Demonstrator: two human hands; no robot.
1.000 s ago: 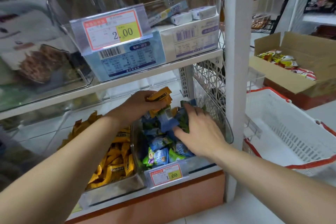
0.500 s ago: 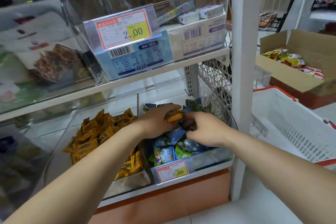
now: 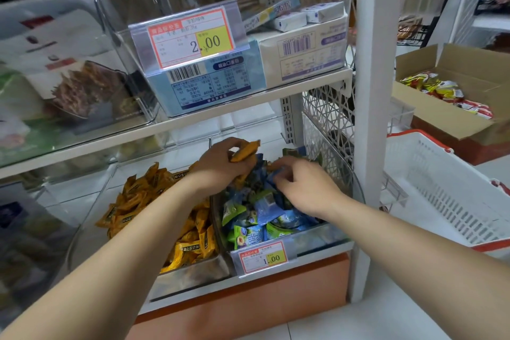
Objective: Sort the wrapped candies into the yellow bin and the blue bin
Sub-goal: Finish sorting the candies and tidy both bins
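Two clear bins stand side by side on the lower shelf. The left bin holds a heap of yellow wrapped candies. The right bin holds blue and green wrapped candies. My left hand hovers over the back of the right bin, closed around yellow candies that stick out past the fingers. My right hand rests palm down in the blue and green pile, fingers curled among the wrappers; whether it grips one is hidden.
A shelf above carries clear bins with blue and white boxes and a price tag. A white upright post stands right of the bins. Beyond it sit a white basket with red rim and an open cardboard box of snack packets.
My left hand has lifted a little with the yellow candies, away from my right hand. My right hand has shifted right and spread over the blue pile. The camera has moved closer.
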